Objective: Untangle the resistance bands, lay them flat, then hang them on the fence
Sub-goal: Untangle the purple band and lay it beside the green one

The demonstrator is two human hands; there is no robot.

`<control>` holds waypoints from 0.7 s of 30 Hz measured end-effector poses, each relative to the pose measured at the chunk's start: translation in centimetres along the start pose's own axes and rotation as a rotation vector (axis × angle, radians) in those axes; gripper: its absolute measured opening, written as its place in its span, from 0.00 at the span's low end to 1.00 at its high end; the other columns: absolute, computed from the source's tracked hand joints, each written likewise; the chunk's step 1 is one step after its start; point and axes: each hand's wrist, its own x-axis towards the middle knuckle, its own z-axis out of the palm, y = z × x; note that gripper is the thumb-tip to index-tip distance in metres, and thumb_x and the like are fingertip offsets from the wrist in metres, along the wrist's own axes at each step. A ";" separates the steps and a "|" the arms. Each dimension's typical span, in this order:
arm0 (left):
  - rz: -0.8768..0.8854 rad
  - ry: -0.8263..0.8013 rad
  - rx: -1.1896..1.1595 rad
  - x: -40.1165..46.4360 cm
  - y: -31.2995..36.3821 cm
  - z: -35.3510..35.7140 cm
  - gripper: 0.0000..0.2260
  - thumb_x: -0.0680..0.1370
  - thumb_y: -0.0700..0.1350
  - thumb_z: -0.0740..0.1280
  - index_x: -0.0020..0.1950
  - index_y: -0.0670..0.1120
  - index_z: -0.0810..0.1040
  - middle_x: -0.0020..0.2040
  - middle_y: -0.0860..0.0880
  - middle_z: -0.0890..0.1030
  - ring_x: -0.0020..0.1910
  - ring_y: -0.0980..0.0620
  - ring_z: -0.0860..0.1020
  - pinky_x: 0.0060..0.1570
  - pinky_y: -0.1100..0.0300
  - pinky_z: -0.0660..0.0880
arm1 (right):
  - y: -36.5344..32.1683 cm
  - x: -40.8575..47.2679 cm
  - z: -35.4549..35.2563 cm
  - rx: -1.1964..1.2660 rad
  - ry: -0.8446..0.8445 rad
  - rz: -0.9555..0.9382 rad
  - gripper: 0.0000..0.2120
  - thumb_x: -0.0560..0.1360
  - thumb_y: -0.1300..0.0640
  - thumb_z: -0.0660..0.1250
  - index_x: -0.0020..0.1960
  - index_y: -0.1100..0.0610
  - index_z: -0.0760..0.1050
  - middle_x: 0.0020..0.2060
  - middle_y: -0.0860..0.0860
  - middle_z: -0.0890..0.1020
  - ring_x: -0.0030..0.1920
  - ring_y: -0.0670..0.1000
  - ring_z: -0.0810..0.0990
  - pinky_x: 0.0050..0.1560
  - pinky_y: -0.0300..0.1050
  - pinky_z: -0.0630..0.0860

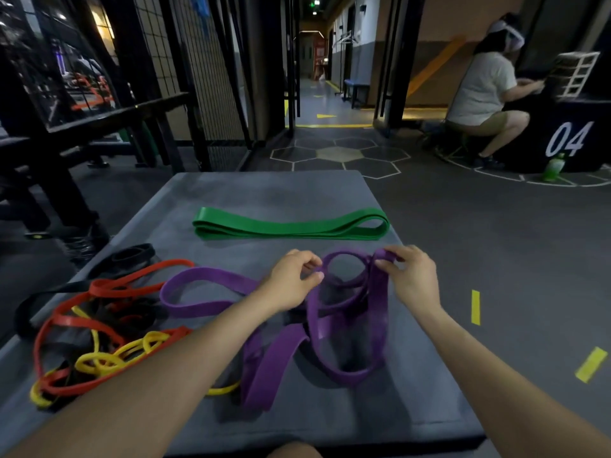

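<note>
A wide purple band (350,322) lies looped and twisted across the middle of the grey mat (271,190). My left hand (292,279) pinches one loop of it, and my right hand (411,276) grips another loop at its upper right, lifted a little off the mat. A green band (291,224) lies folded flat farther back on the mat. At the left sits a tangle of red (109,285), yellow (115,358) and black (132,254) bands. My left forearm covers part of that tangle. The wire mesh fence (195,61) stands beyond the mat at the back left.
A dark bench frame (49,180) stands left of the mat. A seated person (479,94) works at a black box marked 04 (568,137) at the back right, with a green bottle (553,166) on the floor beside it. A corridor (324,87) opens straight ahead.
</note>
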 end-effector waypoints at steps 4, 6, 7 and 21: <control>0.061 0.084 -0.101 0.0 2.8 -1.6 0.11 0.76 0.39 0.67 0.58 0.39 0.76 0.51 0.46 0.75 0.46 0.54 0.74 0.43 0.79 0.67 | -4.8 0.4 -2.4 0.069 0.019 -0.166 0.12 0.71 0.58 0.71 0.54 0.57 0.80 0.48 0.52 0.80 0.51 0.54 0.77 0.55 0.48 0.73; 0.087 0.121 -0.166 -0.2 4.5 -2.6 0.12 0.76 0.38 0.67 0.58 0.38 0.75 0.50 0.47 0.75 0.47 0.53 0.74 0.41 0.78 0.68 | -7.1 0.4 -3.8 0.113 0.031 -0.212 0.11 0.71 0.58 0.71 0.53 0.57 0.81 0.45 0.49 0.79 0.48 0.50 0.77 0.51 0.41 0.71; 0.101 0.128 -0.197 -0.4 5.4 -3.1 0.13 0.75 0.39 0.68 0.59 0.39 0.75 0.50 0.47 0.75 0.47 0.52 0.74 0.41 0.77 0.68 | -8.2 0.4 -4.4 0.121 0.041 -0.234 0.11 0.71 0.58 0.71 0.53 0.56 0.81 0.44 0.48 0.78 0.46 0.48 0.76 0.49 0.38 0.70; 0.295 0.363 -0.162 -2.8 14.0 -11.0 0.18 0.68 0.49 0.75 0.51 0.46 0.70 0.47 0.49 0.77 0.45 0.51 0.76 0.49 0.54 0.73 | -20.9 -0.2 -12.0 0.250 0.130 -0.415 0.06 0.70 0.54 0.73 0.42 0.56 0.80 0.30 0.46 0.77 0.32 0.45 0.73 0.33 0.33 0.67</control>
